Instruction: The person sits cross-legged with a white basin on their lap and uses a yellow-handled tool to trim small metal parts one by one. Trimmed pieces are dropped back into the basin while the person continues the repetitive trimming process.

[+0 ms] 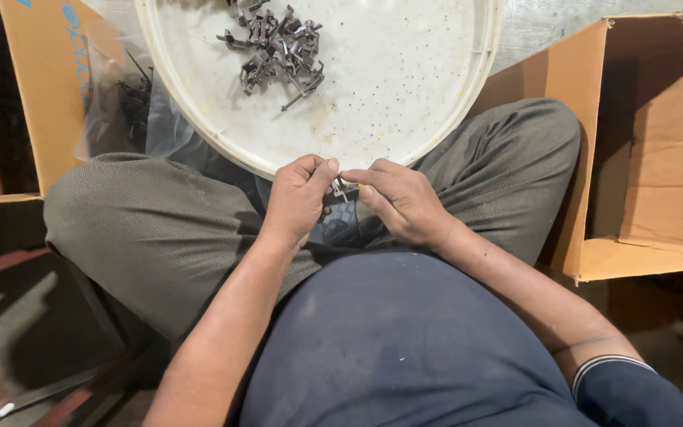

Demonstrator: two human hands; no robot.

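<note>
We hold a small metal clip [341, 190] between our left hand [298, 202] and right hand [401, 202], fingertips pinching it over our lap. Just beyond, a round white tray [405, 111] rests on our knees, with a heap of dark metal parts [278, 47] at its far side. Open cardboard boxes [650, 150] stand at right and left.

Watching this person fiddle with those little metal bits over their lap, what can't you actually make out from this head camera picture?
- Small metal part: mostly covered by the left hand and right hand; its shape is unclear.
- Pile of metal parts in the white tray: too small and tangled to count, and cut off by the top edge.
- Right cardboard box: inside deep in shadow.
- Plastic bag: contents dark and blurred.
</note>
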